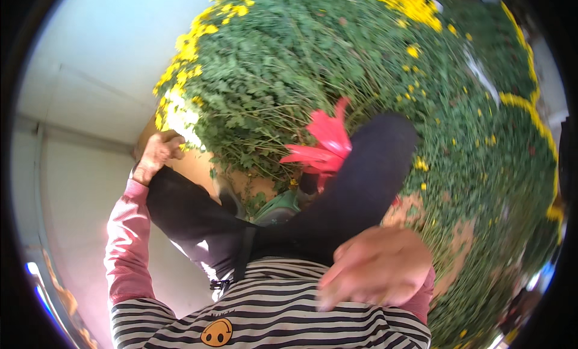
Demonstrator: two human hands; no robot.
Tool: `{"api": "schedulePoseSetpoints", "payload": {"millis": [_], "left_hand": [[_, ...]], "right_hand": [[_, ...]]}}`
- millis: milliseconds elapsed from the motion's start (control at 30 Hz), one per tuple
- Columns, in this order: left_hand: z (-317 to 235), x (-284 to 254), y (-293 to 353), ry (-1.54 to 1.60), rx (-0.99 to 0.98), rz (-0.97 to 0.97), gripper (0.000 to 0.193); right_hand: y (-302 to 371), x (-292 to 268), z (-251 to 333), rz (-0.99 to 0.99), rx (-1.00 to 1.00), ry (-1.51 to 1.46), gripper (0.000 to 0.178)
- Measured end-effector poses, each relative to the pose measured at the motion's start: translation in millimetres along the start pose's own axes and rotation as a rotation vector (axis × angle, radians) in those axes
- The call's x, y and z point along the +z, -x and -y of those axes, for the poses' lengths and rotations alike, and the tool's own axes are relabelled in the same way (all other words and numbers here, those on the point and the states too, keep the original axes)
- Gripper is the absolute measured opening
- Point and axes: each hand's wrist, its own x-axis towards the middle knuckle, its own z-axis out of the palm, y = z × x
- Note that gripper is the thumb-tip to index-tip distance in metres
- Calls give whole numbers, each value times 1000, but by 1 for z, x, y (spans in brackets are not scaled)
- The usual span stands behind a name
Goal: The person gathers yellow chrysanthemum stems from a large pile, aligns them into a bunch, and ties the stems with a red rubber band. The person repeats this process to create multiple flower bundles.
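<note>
The mass of yellow-flowered stems point(265, 78) covers the ground ahead and to the right of the seated person. Along its left edge the yellow heads point(186, 48) sit together, so gathering there appears partly done; stems on the right lie looser, and sorting looks incomplete. Red strips point(328, 135) stand beside the right thigh; no fastening around stems is evident. The right hand point(379, 267), blurred, hangs above the lap; the left hand point(159, 153) is bent beside the blossoms. I cannot tell whether either pinches anything. Smallest: a white strip point(481, 75) among the far-right stems.
</note>
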Motion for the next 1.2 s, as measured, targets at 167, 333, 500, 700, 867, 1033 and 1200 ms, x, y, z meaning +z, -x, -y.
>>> {"api": "schedulePoseSetpoints", "payload": {"millis": [167, 333, 500, 700, 867, 1033, 1200], "left_hand": [[35, 31, 34, -149, 205, 214, 41], [46, 25, -10, -201, 295, 313, 28], [57, -11, -62, -156, 303, -12, 34], [37, -6, -75, -366, 426, 83, 31], [29, 19, -32, -312, 660, 365, 22], [49, 35, -24, -309, 656, 286, 14], [66, 33, -23, -306, 582, 173, 15]], "right_hand": [[-89, 31, -45, 312, -152, -228, 22], [-123, 43, -130, 202, 606, 78, 12], [-130, 28, -278, 229, 963, 459, 25], [-173, -64, -433, 91, 680, 889, 14], [-189, -53, -534, 251, 642, 1094, 39], [-139, 8, -593, 457, 789, 1375, 99], [-139, 15, -609, 396, 954, 1372, 101]]}}
